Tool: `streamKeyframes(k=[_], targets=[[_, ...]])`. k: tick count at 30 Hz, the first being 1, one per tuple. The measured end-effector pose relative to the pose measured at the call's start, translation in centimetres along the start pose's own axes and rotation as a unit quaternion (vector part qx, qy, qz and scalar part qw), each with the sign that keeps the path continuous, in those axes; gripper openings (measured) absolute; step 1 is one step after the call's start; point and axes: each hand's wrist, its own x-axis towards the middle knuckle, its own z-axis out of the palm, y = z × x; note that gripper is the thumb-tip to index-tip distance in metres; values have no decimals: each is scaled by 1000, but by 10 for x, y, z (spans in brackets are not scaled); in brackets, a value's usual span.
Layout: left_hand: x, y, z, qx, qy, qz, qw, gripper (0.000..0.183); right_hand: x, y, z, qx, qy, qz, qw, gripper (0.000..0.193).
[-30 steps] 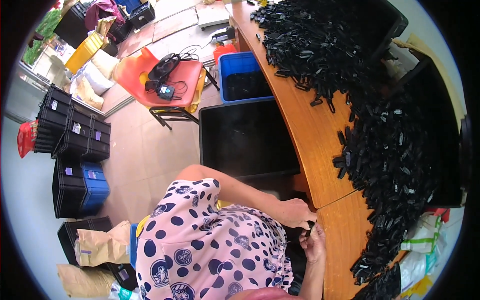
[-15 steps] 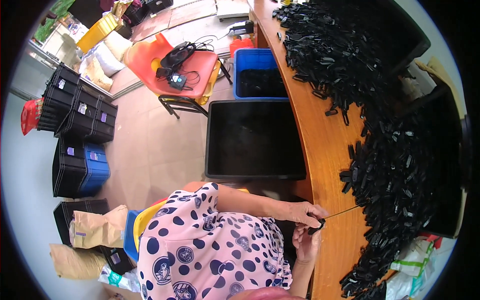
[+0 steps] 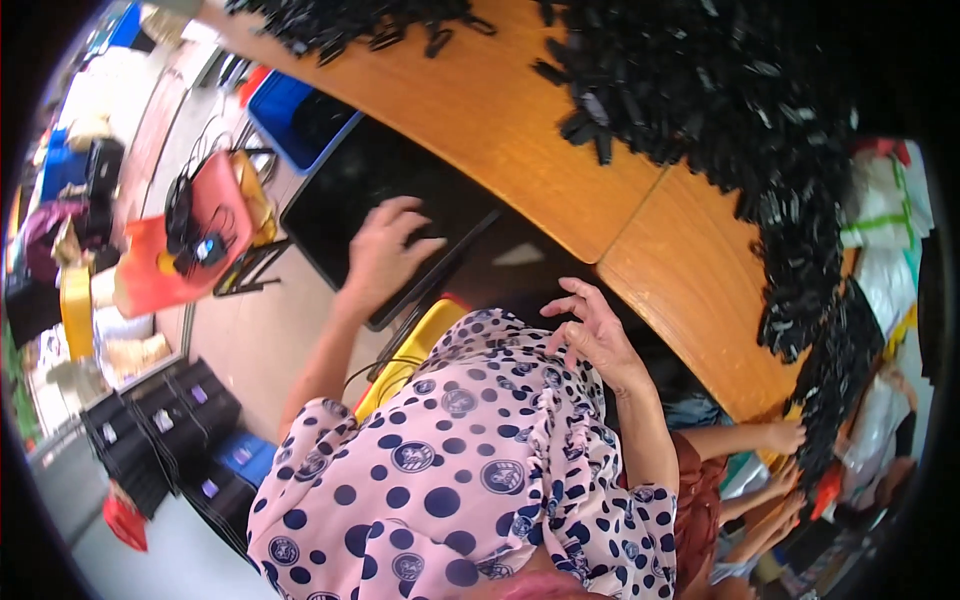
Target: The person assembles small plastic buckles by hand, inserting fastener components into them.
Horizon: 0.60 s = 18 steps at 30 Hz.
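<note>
My left hand (image 3: pixel 385 255) hangs over the near part of a large black bin (image 3: pixel 385 170), its fingers spread and nothing visible in them. In front of my body, just off the table's edge, my right hand (image 3: pixel 590 325) is held up with bent fingers apart. It shows nothing in its grip. On the wooden table (image 3: pixel 500 100) lies a big heap of small black clip-like plastic pieces (image 3: pixel 680 90), spreading along its far side.
A blue crate (image 3: pixel 290 120) stands beyond the bin. To the left is a red chair (image 3: pixel 190 260) with cables and a dark bag on it. Stacked black crates (image 3: pixel 165 425) stand at lower left. Other people's hands (image 3: pixel 785 436) reach the table at right.
My hands have parted from the table's edge, where they held a small black piece together. My left hand is now over the bin, the piece no longer seen. The view has turned.
</note>
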Motion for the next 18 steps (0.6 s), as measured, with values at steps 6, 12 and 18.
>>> streamKeyframes(k=[6,12,18], targets=[[62,51,-1,43,64,173,982,20,-38,6,-35,56,125,-36,990,38],[153,125,51,34,7,289,957,20,-78,2,-61,-19,266,-47,963,31],[170,142,51,72,-87,268,957,17,-126,10,-141,-405,556,-137,713,19]])
